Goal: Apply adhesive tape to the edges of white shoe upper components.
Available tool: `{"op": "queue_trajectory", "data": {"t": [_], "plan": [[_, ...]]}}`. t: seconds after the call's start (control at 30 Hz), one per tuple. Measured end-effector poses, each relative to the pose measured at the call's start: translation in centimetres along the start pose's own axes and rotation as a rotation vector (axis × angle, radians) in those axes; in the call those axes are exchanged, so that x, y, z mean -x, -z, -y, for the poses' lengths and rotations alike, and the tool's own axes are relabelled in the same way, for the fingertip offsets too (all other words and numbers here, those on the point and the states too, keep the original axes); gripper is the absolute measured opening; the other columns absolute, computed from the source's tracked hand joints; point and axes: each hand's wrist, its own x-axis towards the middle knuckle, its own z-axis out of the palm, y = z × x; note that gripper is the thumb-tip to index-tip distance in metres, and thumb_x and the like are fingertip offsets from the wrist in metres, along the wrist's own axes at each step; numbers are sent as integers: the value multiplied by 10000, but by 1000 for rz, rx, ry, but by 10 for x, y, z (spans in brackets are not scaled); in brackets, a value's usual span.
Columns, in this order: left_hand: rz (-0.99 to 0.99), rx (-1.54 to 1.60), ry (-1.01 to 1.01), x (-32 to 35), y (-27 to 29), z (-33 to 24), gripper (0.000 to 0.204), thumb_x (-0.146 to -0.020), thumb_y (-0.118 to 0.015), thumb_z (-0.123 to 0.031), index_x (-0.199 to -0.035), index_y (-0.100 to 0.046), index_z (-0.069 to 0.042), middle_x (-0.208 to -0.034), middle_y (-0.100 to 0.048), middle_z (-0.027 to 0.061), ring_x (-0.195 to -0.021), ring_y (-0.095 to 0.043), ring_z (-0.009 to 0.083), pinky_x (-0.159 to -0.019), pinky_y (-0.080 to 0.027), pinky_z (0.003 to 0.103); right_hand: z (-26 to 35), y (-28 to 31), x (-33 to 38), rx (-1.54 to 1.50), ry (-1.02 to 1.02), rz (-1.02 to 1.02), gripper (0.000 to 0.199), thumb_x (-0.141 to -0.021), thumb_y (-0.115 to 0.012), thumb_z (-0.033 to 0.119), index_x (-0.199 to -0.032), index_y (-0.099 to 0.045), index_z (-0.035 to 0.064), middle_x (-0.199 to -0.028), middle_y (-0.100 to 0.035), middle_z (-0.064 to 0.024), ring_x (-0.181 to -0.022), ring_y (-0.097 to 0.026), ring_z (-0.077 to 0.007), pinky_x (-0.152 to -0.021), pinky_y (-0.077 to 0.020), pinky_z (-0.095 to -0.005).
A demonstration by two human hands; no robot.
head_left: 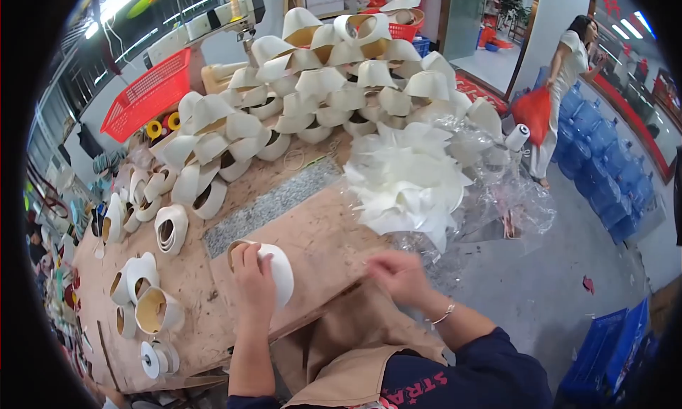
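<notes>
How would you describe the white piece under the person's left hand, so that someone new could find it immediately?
Start at the brown worktable and its grey speckled strip. Just below that strip's near end, the left hand presses on a white curved shoe piece. Unlike the other white pieces, stacked in the big pile or standing in rows at the left, it lies alone, directly before the person.

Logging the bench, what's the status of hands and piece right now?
Left hand grips curved white shoe-upper piece on brown worktable. Right hand pinched at table edge, contents unclear. White cut pieces pile beyond.
</notes>
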Motion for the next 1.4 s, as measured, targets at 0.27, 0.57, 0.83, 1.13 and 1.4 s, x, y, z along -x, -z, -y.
{"op": "queue_trajectory", "data": {"t": [0.27, 0.57, 0.83, 1.13, 1.4], "plan": [[-29, -186, -229, -7, -15, -26, 215, -784, -588, 38, -997, -603, 14, -998, -583, 130, -931, -557, 317, -788, -468, 373, -46, 132, -75, 502, 248, -591, 116, -796, -653, 13, -911, -644, 25, -828, -637, -105, -712, -596, -198, -637, -477, -292], [286, 207, -707, -85, -117, -151, 311, -742, -674, -79, -1044, -608, -42, -1047, -586, 103, -1053, -520, 313, -897, -420, 416, -62, 126, -103, 908, 165, -417, 297, -686, -754, 189, -950, -656, 97, -976, -580, -69, -972, -515, -297, -857, -387, -414], [244, 82, -761, -123, -212, -180, 257, -804, -575, -82, -1058, -614, -74, -1103, -584, 89, -1117, -496, 308, -947, -355, 473, -68, 128, -112, 955, 131, -321, 203, -684, -726, 169, -851, -613, 144, -901, -560, -25, -938, -530, -233, -832, -340, -391], [712, 48, -486, -145, -193, -188, 156, -840, -560, -150, -934, -685, -150, -980, -664, 22, -1062, -537, 207, -944, -304, 423, -54, 139, -109, 798, 252, -233, 171, -699, -700, 80, -827, -592, 118, -900, -555, -40, -916, -534, -256, -773, -398, -395], [738, 261, -423, -152, -187, -175, 176, -876, -552, -202, -965, -676, -114, -915, -676, 72, -910, -613, 219, -995, -269, 463, -47, 142, -98, 632, 486, -231, 164, -699, -692, 38, -781, -557, 82, -977, -584, -58, -1003, -553, -268, -843, -438, -421]]}}
